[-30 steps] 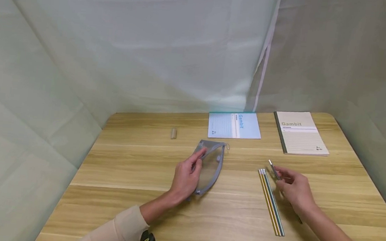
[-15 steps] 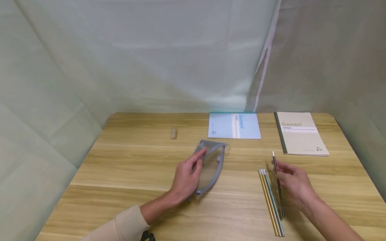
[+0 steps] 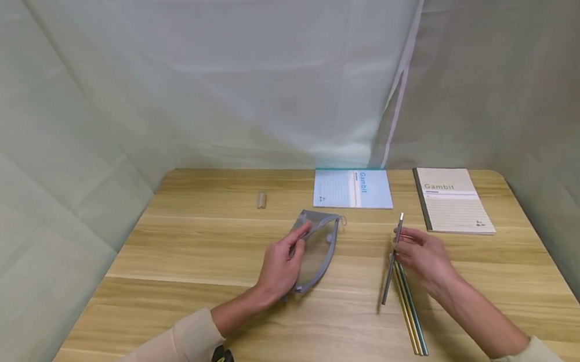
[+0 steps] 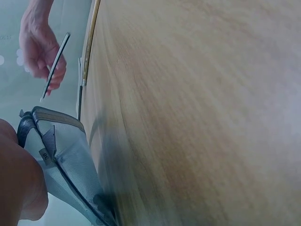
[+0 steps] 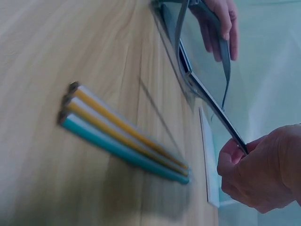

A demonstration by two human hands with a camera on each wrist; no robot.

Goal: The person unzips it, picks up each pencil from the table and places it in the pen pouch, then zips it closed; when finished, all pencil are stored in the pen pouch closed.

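My left hand (image 3: 280, 264) grips the near side of a grey see-through zip pouch (image 3: 332, 249), whose zipped mouth gapes toward the right. Between thumb and fingers, my right hand (image 3: 426, 261) pinches a dark pencil (image 3: 388, 283) near its silver-tipped far end, raised above the table. In the right wrist view this dark pencil (image 5: 207, 94) slants from the fingertips up toward the pouch, overlapping it; whether they touch cannot be told there. The head view shows them apart. Two yellow pencils and a teal one form a row of pencils (image 3: 410, 312) under and beside the right hand.
A small grey eraser-like block (image 3: 262, 200) lies beyond the pouch. At the back of the wooden table (image 3: 184, 241) are a blue notebook (image 3: 333, 188) and a cream notebook (image 3: 452, 205). Cloth curtains (image 3: 279, 75) hang behind and at both sides.
My right hand has carried the dark pencil leftward, across the far ends of the other pencils, turning it more upright in the head view. The left hand and pouch have stayed put.
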